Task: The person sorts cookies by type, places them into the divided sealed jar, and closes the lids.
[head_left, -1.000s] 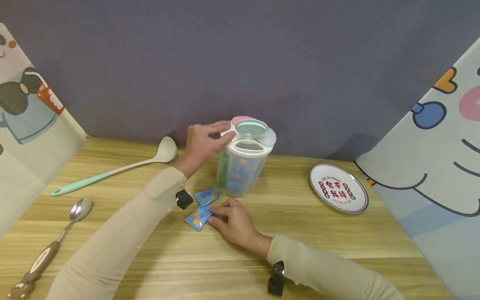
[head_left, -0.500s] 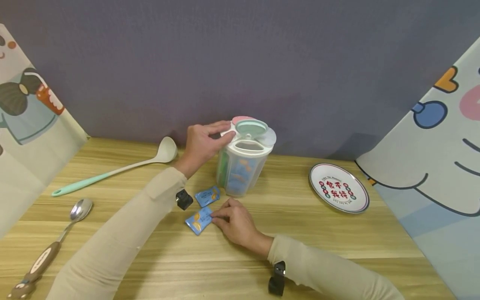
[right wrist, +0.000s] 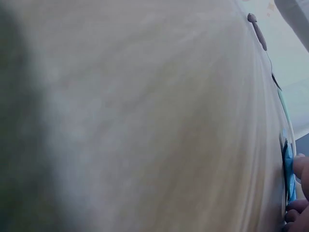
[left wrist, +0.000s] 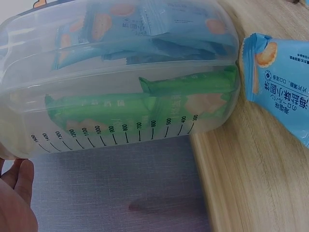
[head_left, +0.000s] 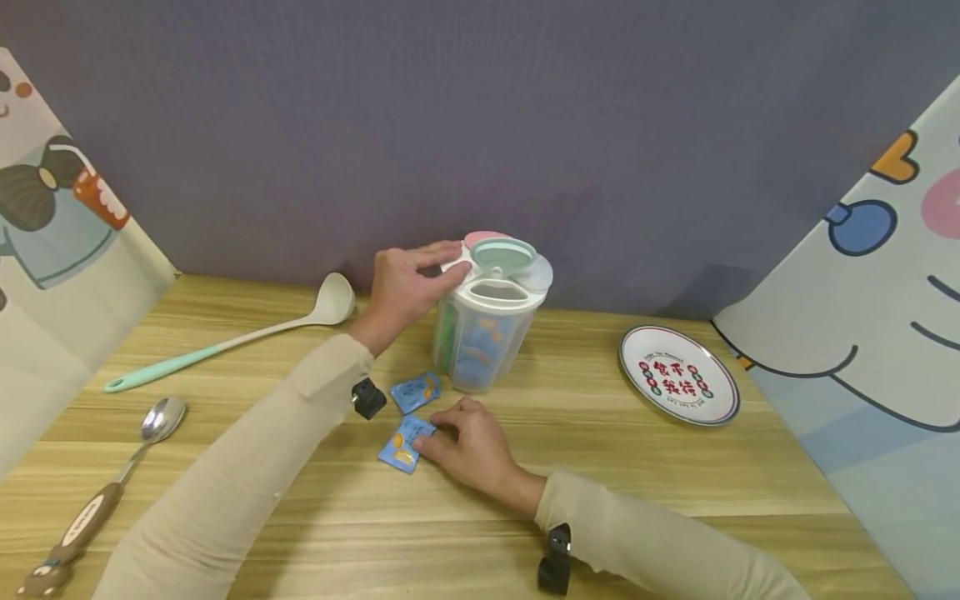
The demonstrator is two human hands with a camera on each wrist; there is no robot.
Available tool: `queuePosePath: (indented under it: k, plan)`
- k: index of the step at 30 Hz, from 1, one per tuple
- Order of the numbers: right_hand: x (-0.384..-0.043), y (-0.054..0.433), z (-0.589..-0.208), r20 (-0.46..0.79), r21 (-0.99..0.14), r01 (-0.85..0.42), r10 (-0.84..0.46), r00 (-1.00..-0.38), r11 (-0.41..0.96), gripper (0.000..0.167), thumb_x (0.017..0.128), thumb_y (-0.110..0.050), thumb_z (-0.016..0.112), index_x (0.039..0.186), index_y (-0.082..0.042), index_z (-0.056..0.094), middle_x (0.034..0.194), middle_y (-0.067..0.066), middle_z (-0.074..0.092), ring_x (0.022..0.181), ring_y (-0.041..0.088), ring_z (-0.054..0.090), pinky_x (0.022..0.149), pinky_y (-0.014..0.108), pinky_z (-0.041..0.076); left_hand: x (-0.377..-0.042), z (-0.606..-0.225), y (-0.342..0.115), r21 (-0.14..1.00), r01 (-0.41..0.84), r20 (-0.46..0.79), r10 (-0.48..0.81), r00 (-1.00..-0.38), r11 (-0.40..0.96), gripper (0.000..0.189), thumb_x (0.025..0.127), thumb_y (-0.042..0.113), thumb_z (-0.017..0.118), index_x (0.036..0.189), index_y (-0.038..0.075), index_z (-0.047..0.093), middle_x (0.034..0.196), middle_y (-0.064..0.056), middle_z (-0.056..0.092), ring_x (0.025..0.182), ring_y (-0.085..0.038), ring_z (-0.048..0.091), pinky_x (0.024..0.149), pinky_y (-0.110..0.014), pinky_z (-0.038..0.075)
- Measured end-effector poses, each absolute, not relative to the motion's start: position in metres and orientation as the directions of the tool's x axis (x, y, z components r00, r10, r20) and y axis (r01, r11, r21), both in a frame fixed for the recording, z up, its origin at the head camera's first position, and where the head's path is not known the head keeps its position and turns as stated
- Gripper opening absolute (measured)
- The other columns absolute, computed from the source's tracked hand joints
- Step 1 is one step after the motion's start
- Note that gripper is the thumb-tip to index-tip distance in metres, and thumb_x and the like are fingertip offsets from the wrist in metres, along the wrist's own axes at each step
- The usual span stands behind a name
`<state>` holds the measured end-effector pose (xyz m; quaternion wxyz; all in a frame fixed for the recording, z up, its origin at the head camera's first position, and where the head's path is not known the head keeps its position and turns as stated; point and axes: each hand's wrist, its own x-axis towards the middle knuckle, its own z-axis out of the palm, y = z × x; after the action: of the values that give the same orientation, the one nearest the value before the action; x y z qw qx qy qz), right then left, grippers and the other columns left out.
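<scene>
A clear storage container [head_left: 483, 346] with a white lid stands upright at the back of the table. Its front pale-green flap [head_left: 504, 257] is raised, leaving an opening below it. Blue and green snack packets show through the wall; the green packets [left wrist: 140, 104] are plainest in the left wrist view. My left hand [head_left: 405, 287] holds the lid's left edge, thumb on top. With thumb and fingers, my right hand [head_left: 476, 446] pinches the right edge of a blue biscuit packet [head_left: 405, 446] low over the table. A second blue packet [head_left: 415, 392] lies just behind it.
A ladle [head_left: 247, 333] with a mint handle and a metal spoon [head_left: 120, 475] with a brown bear handle lie at left. To the right sits a white plate [head_left: 678, 375] with red characters. A grey wall [head_left: 480, 125] rises behind the table.
The pinched packet has turned and shifted slightly right and towards the front, apart from the second packet, which stays put. My left hand and the container have not moved.
</scene>
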<state>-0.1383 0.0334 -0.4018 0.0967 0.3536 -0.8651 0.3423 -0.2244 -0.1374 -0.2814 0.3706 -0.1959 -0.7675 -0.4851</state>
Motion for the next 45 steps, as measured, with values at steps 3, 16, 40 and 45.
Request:
queuePosePath:
  k: [3, 16, 40, 45]
  plan:
    - [-0.136, 0.033, -0.401, 0.408, -0.490, -0.680, -0.546, -0.732, 0.546, 0.037, 0.072, -0.035, 0.081, 0.095, -0.006, 0.075, 0.077, -0.003, 0.056, 0.067, 0.007, 0.047, 0.056, 0.019, 0.038, -0.224, -0.281, -0.137, 0.600, 0.660, 0.759, -0.060, -0.649, 0.451, 0.026, 0.079, 0.025, 0.077, 0.098, 0.008, 0.075, 0.102, 0.002, 0.070, 0.097, -0.011, 0.065, 0.085, -0.027, 0.050]
    - [-0.139, 0.035, -0.402, 0.395, -0.555, -0.683, -0.572, -0.719, 0.475, 0.026, 0.072, -0.025, 0.082, 0.091, -0.008, 0.075, 0.078, -0.003, 0.060, 0.072, 0.010, 0.052, 0.062, 0.021, 0.042, -0.222, -0.280, -0.138, 0.619, 0.643, 0.740, -0.060, -0.670, 0.450, 0.028, 0.079, 0.027, 0.077, 0.100, 0.009, 0.075, 0.103, 0.003, 0.070, 0.099, -0.010, 0.064, 0.085, -0.027, 0.050]
    - [-0.147, 0.062, -0.396, 0.301, -0.837, -0.465, -0.466, -0.832, 0.289, 0.005, 0.081, -0.004, 0.074, 0.081, 0.000, 0.072, 0.074, 0.003, 0.068, 0.063, 0.007, 0.056, 0.057, 0.023, 0.048, -0.223, -0.281, -0.137, 0.604, 0.641, 0.749, -0.064, -0.659, 0.473, 0.026, 0.079, 0.026, 0.077, 0.098, 0.008, 0.075, 0.101, 0.002, 0.070, 0.097, -0.009, 0.064, 0.084, -0.025, 0.049]
    - [-0.148, 0.072, -0.389, 0.283, -0.847, -0.442, -0.453, -0.845, 0.295, 0.005, 0.079, -0.003, 0.075, 0.079, 0.000, 0.071, 0.072, 0.003, 0.067, 0.061, 0.007, 0.055, 0.056, 0.021, 0.047, -0.224, -0.281, -0.137, 0.608, 0.646, 0.750, -0.068, -0.658, 0.461, 0.025, 0.079, 0.025, 0.078, 0.098, 0.008, 0.075, 0.101, 0.001, 0.070, 0.097, -0.010, 0.065, 0.085, -0.025, 0.049]
